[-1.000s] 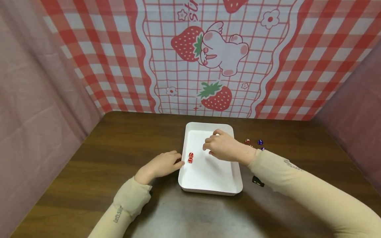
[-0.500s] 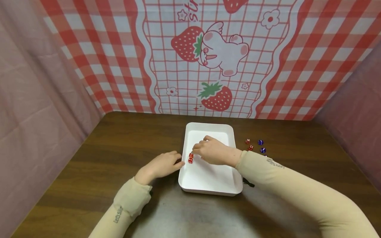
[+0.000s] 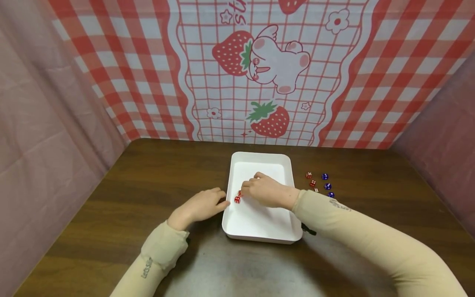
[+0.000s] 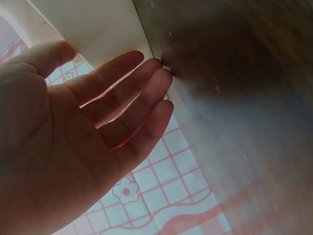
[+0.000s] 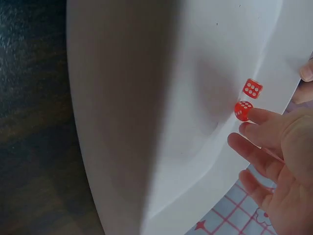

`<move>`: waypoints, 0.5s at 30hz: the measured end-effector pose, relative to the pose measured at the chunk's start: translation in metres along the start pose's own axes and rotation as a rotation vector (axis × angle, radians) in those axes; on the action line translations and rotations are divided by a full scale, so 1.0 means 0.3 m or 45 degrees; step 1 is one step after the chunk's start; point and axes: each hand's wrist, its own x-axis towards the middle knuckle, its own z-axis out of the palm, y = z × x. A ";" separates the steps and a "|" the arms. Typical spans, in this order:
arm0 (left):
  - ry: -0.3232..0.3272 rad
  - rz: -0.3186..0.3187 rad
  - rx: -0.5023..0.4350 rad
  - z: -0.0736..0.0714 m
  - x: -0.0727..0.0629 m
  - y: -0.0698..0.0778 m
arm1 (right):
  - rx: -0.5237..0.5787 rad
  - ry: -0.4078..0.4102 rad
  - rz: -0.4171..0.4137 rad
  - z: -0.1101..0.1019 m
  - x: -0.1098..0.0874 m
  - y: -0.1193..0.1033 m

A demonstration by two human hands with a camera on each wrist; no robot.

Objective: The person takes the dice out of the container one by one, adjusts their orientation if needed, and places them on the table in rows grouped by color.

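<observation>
In the head view a shallow white tray [image 3: 259, 222] stands on the table. My right hand [image 3: 265, 189] reaches over it from the right, thumb and fingertips down near its left side. There they pinch at a red die [image 5: 243, 111], partly covered by the thumb tip in the right wrist view. A second red die [image 5: 253, 88] sits close beside it on the tray floor, nearer the person. Along the tray's left outer edge, my left hand [image 3: 202, 204] rests with fingers extended and slightly spread. In the left wrist view its palm [image 4: 63, 132] holds nothing.
Right of the tray lie loose red dice [image 3: 309, 175] and blue dice [image 3: 325, 176]; the right sleeve [image 3: 352, 214] covers that area's near side. A small black object [image 3: 309, 229] shows at the tray's right edge. A patterned cloth [image 3: 267, 82] hangs behind the table.
My right hand has moved left across the tray to the red dice. The farther die has shifted slightly. More loose dice show on the right as the sleeve moved aside. The left hand stays put.
</observation>
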 end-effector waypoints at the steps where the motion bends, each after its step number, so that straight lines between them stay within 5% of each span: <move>1: 0.001 0.000 0.000 0.000 -0.001 -0.001 | 0.004 0.012 -0.003 0.002 -0.001 0.001; 10: -0.007 0.003 -0.005 -0.002 -0.003 -0.002 | -0.035 0.115 -0.022 0.013 0.000 -0.001; 15: -0.002 0.006 0.005 -0.002 -0.002 -0.004 | 0.035 0.090 -0.040 0.019 -0.001 -0.009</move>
